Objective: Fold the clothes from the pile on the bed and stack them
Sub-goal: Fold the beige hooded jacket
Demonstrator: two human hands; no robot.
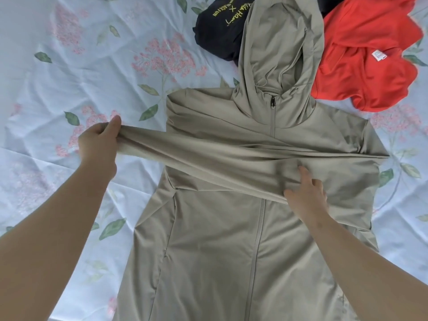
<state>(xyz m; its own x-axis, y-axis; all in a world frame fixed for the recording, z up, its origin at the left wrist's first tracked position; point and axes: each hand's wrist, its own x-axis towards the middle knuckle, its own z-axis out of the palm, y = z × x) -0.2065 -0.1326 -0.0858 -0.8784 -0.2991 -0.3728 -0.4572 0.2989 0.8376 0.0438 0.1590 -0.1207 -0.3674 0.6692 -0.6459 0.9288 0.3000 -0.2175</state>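
Note:
A khaki zip-up hooded jacket (220, 239) lies front-up on the bed, its hood (278, 54) pointing away from me. One sleeve (196, 149) is stretched flat across the chest toward the left. My left hand (98, 144) grips the cuff end of that sleeve, left of the jacket's body. My right hand (305, 195) lies on the sleeve over the chest, its fingers spread and pressing the fabric down.
A crumpled red garment (366, 56) with a white label lies at the back right. A black garment with yellow lettering (220, 26) lies behind the hood. The floral bedsheet (69, 66) stretches out to the left.

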